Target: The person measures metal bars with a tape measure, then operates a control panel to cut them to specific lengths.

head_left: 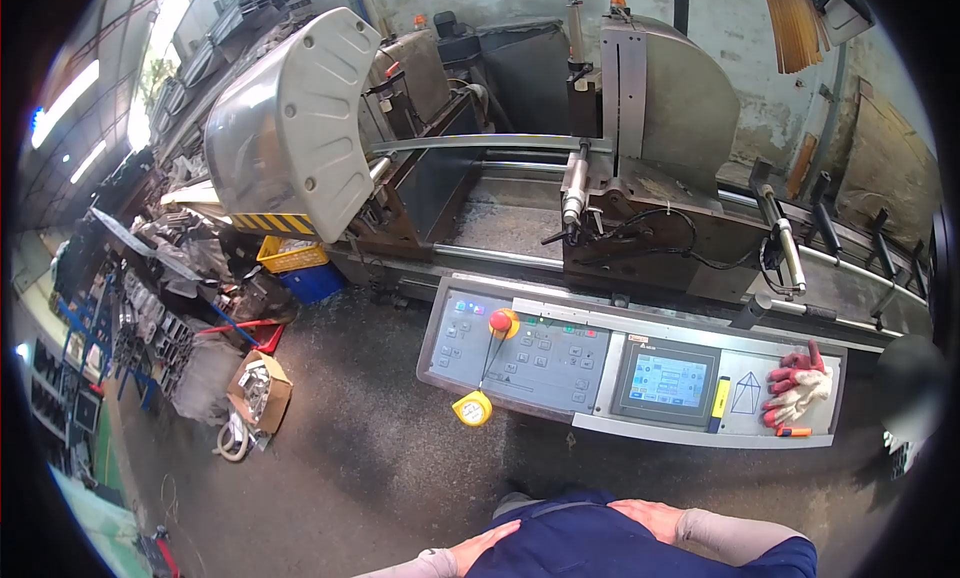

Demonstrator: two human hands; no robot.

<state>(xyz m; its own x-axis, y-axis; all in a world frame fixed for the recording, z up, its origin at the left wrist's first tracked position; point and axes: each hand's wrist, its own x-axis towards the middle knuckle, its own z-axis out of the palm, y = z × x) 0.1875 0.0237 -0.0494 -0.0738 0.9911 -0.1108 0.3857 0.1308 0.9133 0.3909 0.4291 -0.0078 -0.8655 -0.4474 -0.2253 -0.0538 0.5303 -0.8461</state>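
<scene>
your left hand [485, 546] and right hand [648, 519] rest flat at your waist, nothing seen in either. the control panel [555, 388] lies untouched from eleven to two o'clock. read the screen [663, 379] at one before pressing; mind the tape measure [473, 409] at eleven, seemingly hung from the red button [500, 321].

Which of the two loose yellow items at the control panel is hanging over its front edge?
The round tape measure, tethered to the red button; the slim yellow item instead lies beside the screen.
</scene>
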